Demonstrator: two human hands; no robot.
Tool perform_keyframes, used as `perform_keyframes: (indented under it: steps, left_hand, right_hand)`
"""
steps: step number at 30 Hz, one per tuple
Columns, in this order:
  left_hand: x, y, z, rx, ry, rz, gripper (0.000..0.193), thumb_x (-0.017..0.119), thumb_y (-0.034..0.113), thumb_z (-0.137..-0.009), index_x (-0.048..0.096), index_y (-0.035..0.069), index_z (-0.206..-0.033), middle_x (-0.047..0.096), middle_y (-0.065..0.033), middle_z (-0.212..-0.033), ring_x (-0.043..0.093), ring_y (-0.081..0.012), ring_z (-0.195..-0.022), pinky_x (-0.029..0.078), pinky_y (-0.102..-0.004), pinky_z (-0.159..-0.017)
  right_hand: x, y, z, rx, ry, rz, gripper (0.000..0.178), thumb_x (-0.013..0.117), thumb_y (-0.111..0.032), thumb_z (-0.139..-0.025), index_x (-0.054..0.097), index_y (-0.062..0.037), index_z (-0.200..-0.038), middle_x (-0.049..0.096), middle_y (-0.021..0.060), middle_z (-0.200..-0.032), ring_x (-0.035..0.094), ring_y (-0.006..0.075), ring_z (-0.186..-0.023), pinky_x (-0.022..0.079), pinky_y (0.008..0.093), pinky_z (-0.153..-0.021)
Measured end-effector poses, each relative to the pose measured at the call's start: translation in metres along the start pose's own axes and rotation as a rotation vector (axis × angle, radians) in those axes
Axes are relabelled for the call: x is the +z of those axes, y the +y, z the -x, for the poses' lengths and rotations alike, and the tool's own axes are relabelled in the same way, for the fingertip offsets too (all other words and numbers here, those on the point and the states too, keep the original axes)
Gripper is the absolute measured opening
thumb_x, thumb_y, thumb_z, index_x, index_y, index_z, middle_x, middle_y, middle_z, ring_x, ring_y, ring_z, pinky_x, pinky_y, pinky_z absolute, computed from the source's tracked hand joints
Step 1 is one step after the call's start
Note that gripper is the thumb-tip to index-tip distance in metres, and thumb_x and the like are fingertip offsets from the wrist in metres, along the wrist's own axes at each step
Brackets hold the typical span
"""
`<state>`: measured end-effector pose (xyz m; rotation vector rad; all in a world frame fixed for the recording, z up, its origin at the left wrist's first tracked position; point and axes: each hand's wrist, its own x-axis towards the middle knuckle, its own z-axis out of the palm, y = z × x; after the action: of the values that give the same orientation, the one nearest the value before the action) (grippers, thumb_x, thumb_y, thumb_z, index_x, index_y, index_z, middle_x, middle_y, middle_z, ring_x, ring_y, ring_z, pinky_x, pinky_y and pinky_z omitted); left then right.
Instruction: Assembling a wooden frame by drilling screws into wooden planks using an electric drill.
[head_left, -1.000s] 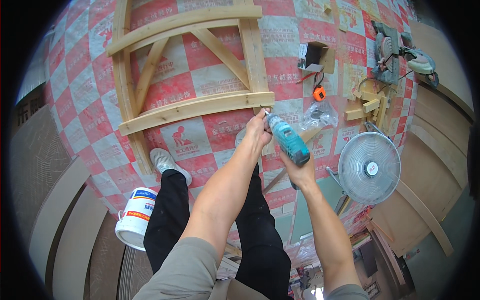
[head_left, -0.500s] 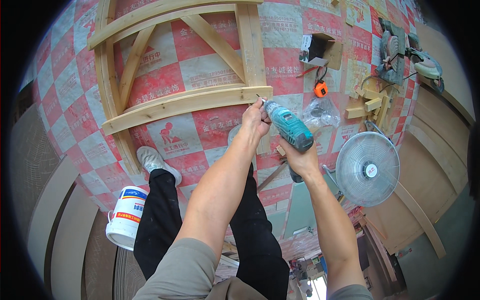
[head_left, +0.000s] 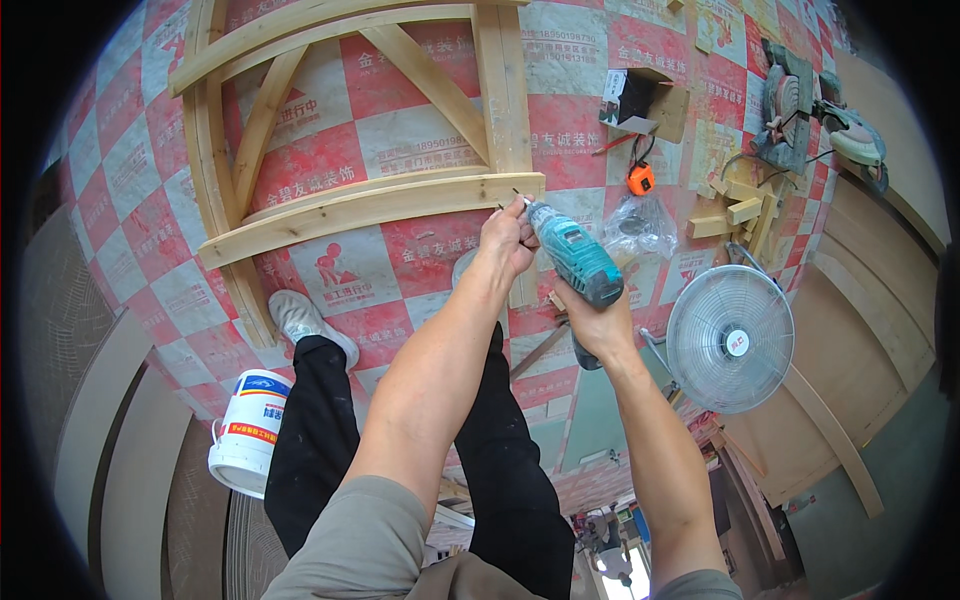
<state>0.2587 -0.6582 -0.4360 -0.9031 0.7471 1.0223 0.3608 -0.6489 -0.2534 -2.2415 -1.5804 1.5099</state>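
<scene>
In my right hand (head_left: 600, 318) is a teal and black cordless drill (head_left: 578, 252), its grip wrapped by my fingers and its nose aimed at the wooden board (head_left: 370, 210). My left hand (head_left: 508, 240) is closed in a pinch just ahead of the drill's nose. A thin dark screw (head_left: 517, 191) pokes out past the pinched fingertips, at the board's right end. That board lies across two uprights of a timber frame (head_left: 503, 90) with diagonal braces. Where the drill bit meets the screw is hidden by my fingers.
Right of the drill lie an orange tape measure (head_left: 641, 179), a clear plastic bag (head_left: 640, 228) and an open cardboard box (head_left: 640, 105). Beyond are wood offcuts (head_left: 742, 210), a mitre saw (head_left: 790, 105) and a floor fan (head_left: 730, 340). A white bucket (head_left: 250, 430) stands left of my legs.
The view has shifted very slightly. Both hands and the drill keep the same pose at the board's right end.
</scene>
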Motion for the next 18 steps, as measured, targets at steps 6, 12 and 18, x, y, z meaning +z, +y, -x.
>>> perform_keyframes:
  steps: [6,12,18]
  left_hand:
    - [0.005,-0.002,0.004,0.0,0.027,0.001,0.022,0.048,0.027,-0.106,0.057,0.011,-0.095,0.035,0.0072,-0.058,0.027,-0.0072,-0.046,0.022,-0.0257,-0.043]
    - [0.005,0.0,0.005,-0.012,0.019,-0.012,0.022,0.047,0.026,-0.107,0.057,0.01,-0.096,0.036,0.0069,-0.058,0.027,-0.0069,-0.046,0.021,-0.0254,-0.043]
    - [-0.016,0.01,0.005,0.095,0.025,-0.193,0.025,0.059,0.032,-0.101,0.059,0.009,-0.092,0.045,0.0056,-0.061,0.038,-0.0112,-0.047,0.032,-0.0307,-0.044]
  right_hand:
    - [-0.005,-0.003,-0.002,-0.031,-0.007,0.013,0.027,0.074,-0.021,-0.08,0.069,0.0009,-0.094,0.071,0.0143,-0.08,0.071,0.0248,-0.077,0.053,0.0394,-0.072]
    - [-0.003,-0.001,-0.002,0.017,-0.008,0.014,0.027,0.074,-0.021,-0.08,0.069,0.0007,-0.095,0.071,0.0148,-0.08,0.071,0.026,-0.078,0.053,0.04,-0.073]
    - [0.0,-0.001,-0.01,0.012,0.0,0.078,0.031,0.075,-0.026,-0.078,0.069,0.0001,-0.094,0.072,0.0183,-0.085,0.071,0.0337,-0.085,0.053,0.0429,-0.075]
